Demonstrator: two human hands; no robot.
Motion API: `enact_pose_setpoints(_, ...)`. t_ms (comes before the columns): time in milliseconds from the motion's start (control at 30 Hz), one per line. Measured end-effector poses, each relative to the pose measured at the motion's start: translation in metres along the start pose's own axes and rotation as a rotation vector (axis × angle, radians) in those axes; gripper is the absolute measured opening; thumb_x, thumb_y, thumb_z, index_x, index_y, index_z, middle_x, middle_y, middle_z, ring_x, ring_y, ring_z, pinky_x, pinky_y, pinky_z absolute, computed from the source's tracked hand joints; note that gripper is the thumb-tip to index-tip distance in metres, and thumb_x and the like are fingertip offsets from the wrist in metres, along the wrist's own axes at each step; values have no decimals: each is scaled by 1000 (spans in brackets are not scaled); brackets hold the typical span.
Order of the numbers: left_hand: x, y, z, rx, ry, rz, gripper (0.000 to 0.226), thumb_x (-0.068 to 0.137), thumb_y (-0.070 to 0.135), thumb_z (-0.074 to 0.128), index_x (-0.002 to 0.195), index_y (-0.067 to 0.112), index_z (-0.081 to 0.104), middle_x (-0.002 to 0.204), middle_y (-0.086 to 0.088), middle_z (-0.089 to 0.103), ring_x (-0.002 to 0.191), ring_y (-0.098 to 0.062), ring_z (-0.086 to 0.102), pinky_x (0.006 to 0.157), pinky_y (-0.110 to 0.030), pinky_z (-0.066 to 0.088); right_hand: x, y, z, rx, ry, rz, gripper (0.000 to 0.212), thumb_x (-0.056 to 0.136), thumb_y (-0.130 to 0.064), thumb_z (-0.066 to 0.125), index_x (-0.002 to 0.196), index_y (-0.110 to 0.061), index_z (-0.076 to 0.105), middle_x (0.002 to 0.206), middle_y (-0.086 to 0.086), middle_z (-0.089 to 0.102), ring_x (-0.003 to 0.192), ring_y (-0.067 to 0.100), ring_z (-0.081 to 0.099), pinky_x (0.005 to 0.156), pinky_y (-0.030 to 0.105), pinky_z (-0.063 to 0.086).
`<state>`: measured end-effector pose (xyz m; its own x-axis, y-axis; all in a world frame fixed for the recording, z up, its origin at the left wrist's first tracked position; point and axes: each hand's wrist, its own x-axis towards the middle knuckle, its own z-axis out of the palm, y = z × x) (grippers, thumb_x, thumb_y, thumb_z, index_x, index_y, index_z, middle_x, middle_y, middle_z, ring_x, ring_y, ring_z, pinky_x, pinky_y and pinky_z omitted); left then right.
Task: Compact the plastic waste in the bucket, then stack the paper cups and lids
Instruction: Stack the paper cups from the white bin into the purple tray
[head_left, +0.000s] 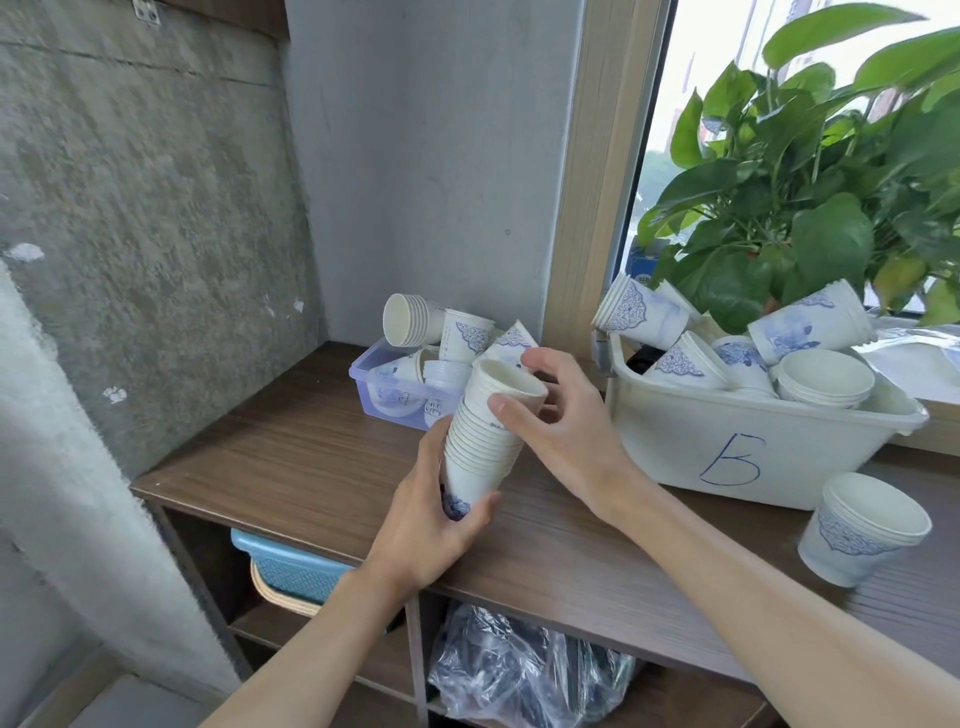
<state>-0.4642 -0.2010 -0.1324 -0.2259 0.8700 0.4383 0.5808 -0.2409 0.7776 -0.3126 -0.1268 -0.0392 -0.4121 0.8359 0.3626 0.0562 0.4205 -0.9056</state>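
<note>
The person holds a tall stack of paper cups (483, 447) over the middle of the bench (291, 457). The stack leans a bit to the right, and its open end faces up. The left hand (431, 525) is wrapped round the bottom of the stack, with the thumb on the near side. The right hand (566, 421) is at the top of the stack. Its thumb presses the near side of the top rim and its fingers curl round the far side, so it pinches the top cup.

On the right of the bench sits a white tub (727, 457) with a blue letter B on its side. It is full of loose cups (821, 379). Some lie on their sides and some sit inside each other. Near the tub, to its right, a short stack of cups (865, 530) stands on the bench by itself. At the far side of the bench, behind the hands, is a small clear box (371, 379) with more cups (410, 319) piled in it.

A green plant (810, 197) stands behind the tub, by the window. Under the bench there are shelves. A blue basket (291, 566) sits on the left shelf. A crumpled clear plastic bag (519, 670) lies on a lower shelf to the right.
</note>
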Motion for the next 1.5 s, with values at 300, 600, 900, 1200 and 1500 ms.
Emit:
enact_pose_setpoints(300,1,-1,0,-27,0,24,81,82,34,77,144,41,24,129,44,45,116,12,53,90,-3,38,-3,3,10,2,16,20,44,86,-27,71,125,-17,54,114,-4,65,103,13,61,92,32,51)
enact_pose_setpoints(600,1,-4,2,-32,51,-4,90,80,40,75,152,34,22,136,37,48,123,5,54,100,-19,45,10,2,4,87,-3,28,29,94,-32,59,119,-17,57,107,-10,66,98,-1,60,80,20,50)
enact_pose_setpoints(900,1,-6,6,38,240,-57,93,79,30,79,134,74,18,134,23,55,113,-3,60,93,-25,49,73,39,-3,-202,217,169,51,85,-20,64,133,-20,47,123,-6,53,107,22,58,92,45,51)
enact_pose_setpoints(1200,2,-6,2,7,249,-103,88,79,29,80,147,49,27,137,28,51,119,1,56,97,-27,50,85,37,-2,-254,290,85,15,80,-6,57,82,-15,69,77,9,70,78,31,67,75,51,55)
enact_pose_setpoints(1500,1,0,0,-24,249,-114,89,78,26,81,129,72,25,125,32,56,111,2,60,92,-29,53,54,-34,-17,-75,313,-199,14,88,-9,58,83,-21,62,73,6,66,65,19,62,70,45,54)
